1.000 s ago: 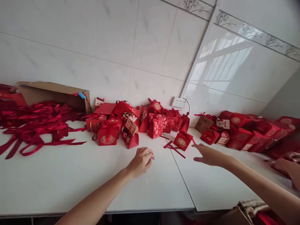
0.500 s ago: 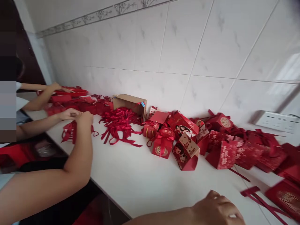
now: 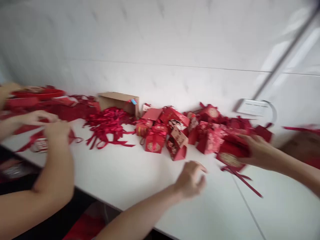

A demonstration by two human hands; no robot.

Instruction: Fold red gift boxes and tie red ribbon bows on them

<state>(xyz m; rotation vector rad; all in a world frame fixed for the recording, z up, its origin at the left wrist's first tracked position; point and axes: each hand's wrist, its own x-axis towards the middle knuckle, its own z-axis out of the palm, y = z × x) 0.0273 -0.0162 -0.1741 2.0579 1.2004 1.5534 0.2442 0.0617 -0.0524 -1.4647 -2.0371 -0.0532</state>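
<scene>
Overhead, marbled wall; below, white tabletop (image 3: pixel 112 170).

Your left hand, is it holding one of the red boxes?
No, the left hand is empty, its fingers apart from the red boxes.

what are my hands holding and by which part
The right hand holds a red box with a gold emblem by its upper right side; the left hand is empty.
</scene>
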